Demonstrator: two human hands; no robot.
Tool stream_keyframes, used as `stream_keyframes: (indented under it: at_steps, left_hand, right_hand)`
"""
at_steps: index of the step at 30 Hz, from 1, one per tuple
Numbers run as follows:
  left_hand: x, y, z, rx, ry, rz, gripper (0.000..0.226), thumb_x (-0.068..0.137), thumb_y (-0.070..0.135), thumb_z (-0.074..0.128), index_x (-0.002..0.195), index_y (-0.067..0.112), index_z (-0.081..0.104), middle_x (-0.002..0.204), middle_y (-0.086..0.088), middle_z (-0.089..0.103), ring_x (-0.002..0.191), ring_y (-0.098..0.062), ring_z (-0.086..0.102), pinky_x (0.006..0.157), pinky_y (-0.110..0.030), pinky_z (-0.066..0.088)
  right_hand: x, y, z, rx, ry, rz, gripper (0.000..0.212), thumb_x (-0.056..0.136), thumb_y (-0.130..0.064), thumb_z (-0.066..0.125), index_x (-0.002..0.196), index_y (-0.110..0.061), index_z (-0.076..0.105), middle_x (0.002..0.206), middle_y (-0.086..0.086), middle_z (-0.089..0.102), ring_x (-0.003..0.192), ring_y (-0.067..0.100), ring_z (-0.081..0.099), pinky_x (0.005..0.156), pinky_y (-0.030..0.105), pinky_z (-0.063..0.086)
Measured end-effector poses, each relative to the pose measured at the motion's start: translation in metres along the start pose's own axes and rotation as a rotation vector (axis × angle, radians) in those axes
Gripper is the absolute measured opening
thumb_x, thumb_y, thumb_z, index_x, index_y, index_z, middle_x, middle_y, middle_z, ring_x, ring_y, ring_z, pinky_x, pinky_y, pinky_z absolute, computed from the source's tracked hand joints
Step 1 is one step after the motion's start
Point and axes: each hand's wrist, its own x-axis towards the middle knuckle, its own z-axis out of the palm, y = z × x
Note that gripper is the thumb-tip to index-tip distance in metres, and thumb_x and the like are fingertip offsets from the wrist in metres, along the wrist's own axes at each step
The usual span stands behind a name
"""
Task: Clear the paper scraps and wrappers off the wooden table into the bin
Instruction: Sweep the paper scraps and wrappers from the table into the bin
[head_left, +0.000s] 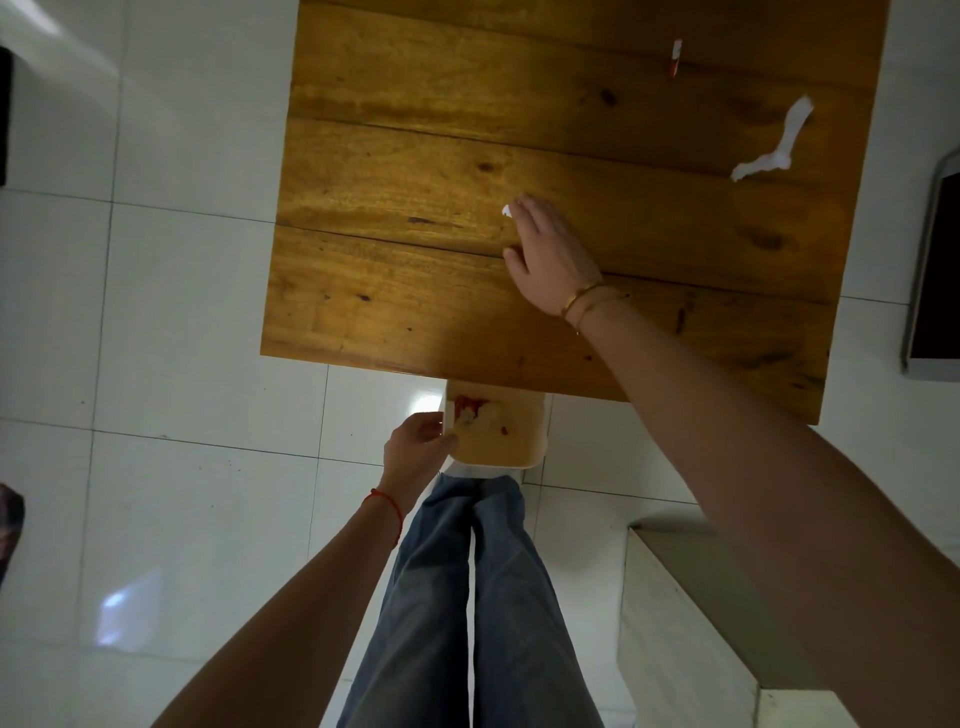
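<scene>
My right hand (550, 249) lies flat on the wooden table (395, 171), fingers together, with a small white paper scrap (506, 210) touching its fingertips. A long torn white paper strip (779, 141) lies toward the table's right side. A small red-and-white wrapper (830, 58) lies near the far edge. My left hand (418, 447) grips the left rim of a white bin (535, 457) held just below the table's near edge. Inside the bin lie several red and white scraps (470, 410).
White floor tiles (156, 312) surround the table. A dark panel with a silver frame (935, 270) stands at the right. A pale low ledge (685, 623) runs along the lower right. My legs in blue jeans (467, 597) stand right behind the bin.
</scene>
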Motion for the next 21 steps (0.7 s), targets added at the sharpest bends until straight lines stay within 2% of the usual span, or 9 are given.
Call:
stream_keyframes:
  at_steps: [3,9,13,17,21]
  left_hand:
    - [-0.002,0.001,0.000,0.022,0.006,0.006,0.018,0.079,0.022,0.068,0.096,0.025,0.063,0.094,0.006,0.067,0.086,-0.014,0.063,0.081,-0.029,0.050]
    - [-0.012,0.001,-0.001,0.078,0.003,0.011,0.015,0.080,0.025,0.068,0.094,0.023,0.064,0.094,0.002,0.068,0.090,-0.019,0.063,0.086,-0.033,0.050]
    - [-0.027,0.001,-0.004,0.099,-0.009,0.007,0.023,0.081,0.029,0.069,0.100,0.016,0.067,0.097,0.000,0.067,0.091,-0.021,0.063,0.090,-0.036,0.051]
    - [-0.048,0.003,-0.008,0.118,-0.022,0.011,0.031,0.079,0.025,0.070,0.106,0.010,0.067,0.100,-0.006,0.070,0.095,-0.025,0.064,0.090,-0.039,0.053]
    - [-0.076,0.009,-0.013,0.135,-0.025,0.016,0.035,0.076,0.016,0.069,0.109,0.009,0.068,0.107,-0.009,0.070,0.100,-0.027,0.063,0.094,-0.042,0.051]
  right_hand:
    - [-0.025,-0.004,0.008,0.008,0.001,-0.084,0.053,0.098,-0.026,0.037,0.147,-0.009,0.025,0.155,0.012,0.024,0.144,0.025,0.018,0.119,0.037,0.014]
    - [-0.118,-0.020,0.044,-0.074,-0.105,-0.247,0.051,0.100,-0.032,0.030,0.147,-0.013,0.024,0.156,0.009,0.024,0.145,0.023,0.016,0.119,0.039,0.012]
    - [-0.181,-0.034,0.070,0.000,-0.179,-0.298,0.049,0.100,-0.030,0.032,0.143,-0.009,0.034,0.149,0.012,0.037,0.139,0.026,0.032,0.118,0.037,0.017]
    - [-0.224,-0.046,0.078,0.102,-0.155,-0.217,0.047,0.099,-0.029,0.034,0.142,-0.010,0.037,0.146,0.010,0.041,0.134,0.023,0.037,0.116,0.038,0.026]
    - [-0.249,-0.055,0.061,0.242,-0.034,-0.051,0.046,0.099,-0.027,0.039,0.141,-0.009,0.039,0.143,0.010,0.044,0.133,0.023,0.038,0.113,0.037,0.032]
